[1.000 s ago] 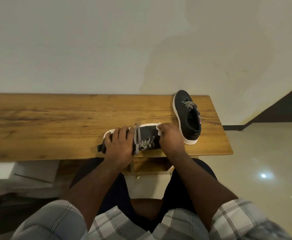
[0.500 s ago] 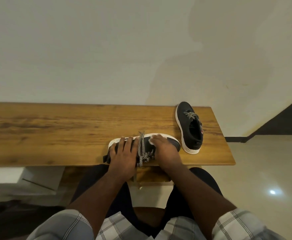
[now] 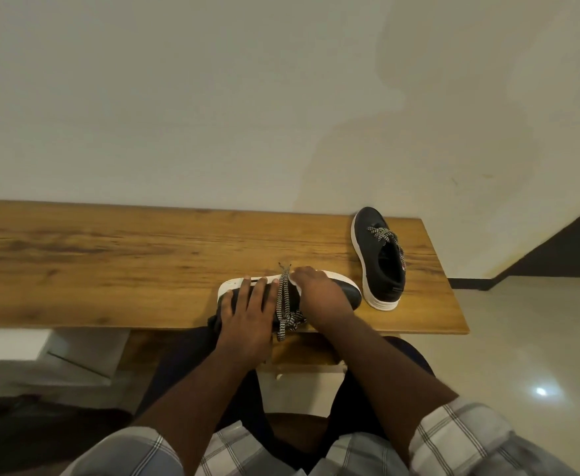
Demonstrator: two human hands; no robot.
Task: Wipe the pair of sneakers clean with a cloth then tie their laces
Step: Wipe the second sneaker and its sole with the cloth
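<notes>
A black sneaker with a white sole (image 3: pixel 348 295) lies on its side at the near edge of the wooden table (image 3: pixel 110 262), toe pointing right. Its black-and-white laces (image 3: pixel 285 297) hang loose across the middle. My left hand (image 3: pixel 247 314) lies over the heel half with its fingers spread and pressing down. My right hand (image 3: pixel 319 293) covers the front half, fingers curled on a small white cloth (image 3: pixel 292 274) that only peeks out at the fingertips by the sole's edge. The second black sneaker (image 3: pixel 374 266) stands upright at the table's right end, untouched.
The table backs onto a plain wall, and its right end is just past the second sneaker. A white box (image 3: pixel 41 359) sits on the floor under the table's left part. My knees are under the near edge. Glossy floor (image 3: pixel 522 338) lies to the right.
My right hand with the cloth has slid left along the sneaker, from the toe toward the laces, uncovering the toe. The left hand stays on the heel half.
</notes>
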